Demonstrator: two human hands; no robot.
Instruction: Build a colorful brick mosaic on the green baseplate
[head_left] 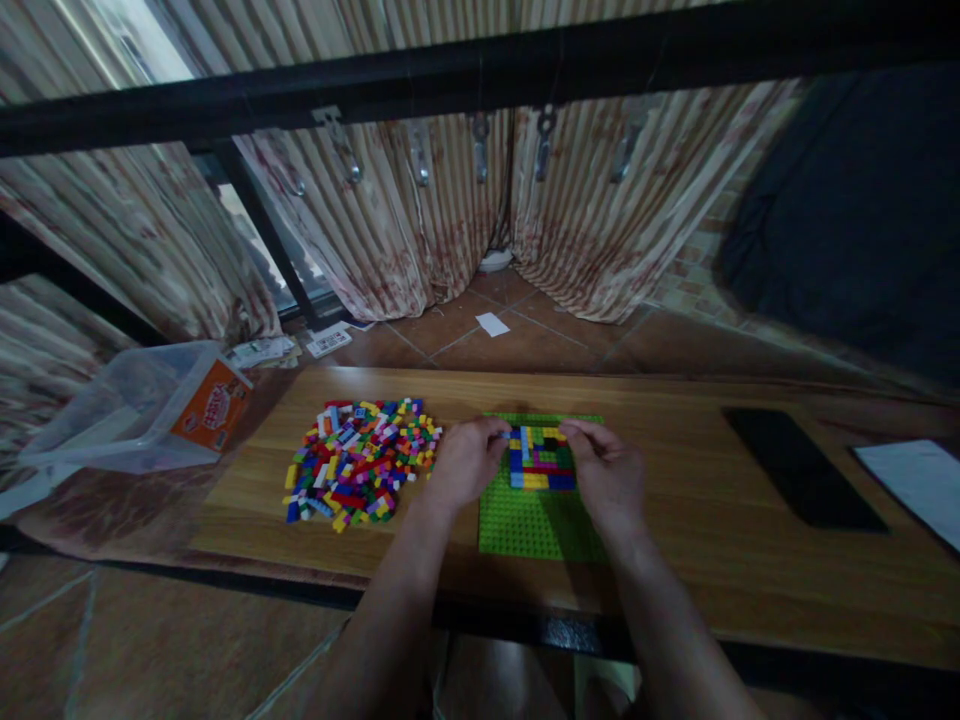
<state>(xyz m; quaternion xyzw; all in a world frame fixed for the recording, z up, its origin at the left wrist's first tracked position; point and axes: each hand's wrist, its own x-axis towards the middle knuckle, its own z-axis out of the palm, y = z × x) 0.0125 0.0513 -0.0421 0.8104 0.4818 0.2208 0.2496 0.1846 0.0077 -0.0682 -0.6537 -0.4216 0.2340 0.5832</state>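
A green studded baseplate (525, 525) lies on the wooden table, with a low, multicoloured build of toy bricks (545, 468) on its upper part. My left hand (471, 458) is closed at the build's upper left corner, its thumb and fingertips pinched against the bricks there. At the opposite upper corner, my right hand (606, 470) is curled with thumb and forefinger gripping the build's edge. Both hands partly cover the baseplate's sides. Whether a separate small brick sits in either pinch is too small to tell.
Left of the baseplate spreads a pile of loose toy bricks (364, 460). A clear plastic tub (127, 405) with an orange label stands beyond the table's left end. To the right lie a flat black object (802, 468) and white paper (915, 485). A dark metal bar (450, 85) crosses above.
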